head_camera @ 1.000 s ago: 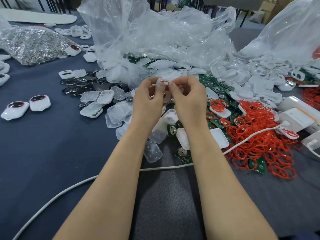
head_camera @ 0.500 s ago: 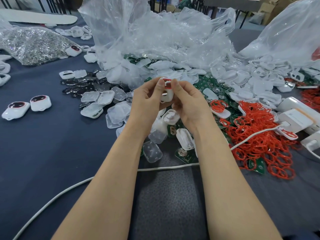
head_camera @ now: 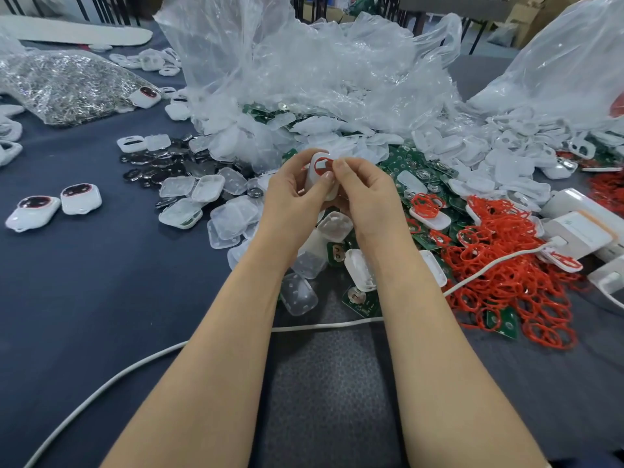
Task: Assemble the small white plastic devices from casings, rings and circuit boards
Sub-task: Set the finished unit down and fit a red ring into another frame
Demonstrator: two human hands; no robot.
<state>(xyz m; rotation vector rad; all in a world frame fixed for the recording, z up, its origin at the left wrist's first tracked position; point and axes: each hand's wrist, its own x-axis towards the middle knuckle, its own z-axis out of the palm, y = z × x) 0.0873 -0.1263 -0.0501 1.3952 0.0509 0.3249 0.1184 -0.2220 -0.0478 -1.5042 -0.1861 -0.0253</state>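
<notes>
White casing [head_camera: 332, 194] with a red ring [head_camera: 317, 166] on its face sits between both hands at the middle of the view. The left hand [head_camera: 290, 197] grips its side with curled fingers and thumb, while the right hand [head_camera: 369, 194] pinches the ring's edge at the casing's 1 o'clock. Loose red rings [head_camera: 506, 265] pile at 3 o'clock from the hands, green circuit boards [head_camera: 401, 163] at 1 o'clock.

Dark blue cloth-covered desk [head_camera: 84, 298] under the left grip [head_camera: 290, 194], black metal furniture legs [head_camera: 478, 35] far beyond it, brown cardboard boxes [head_camera: 526, 13] beyond and rightward
</notes>
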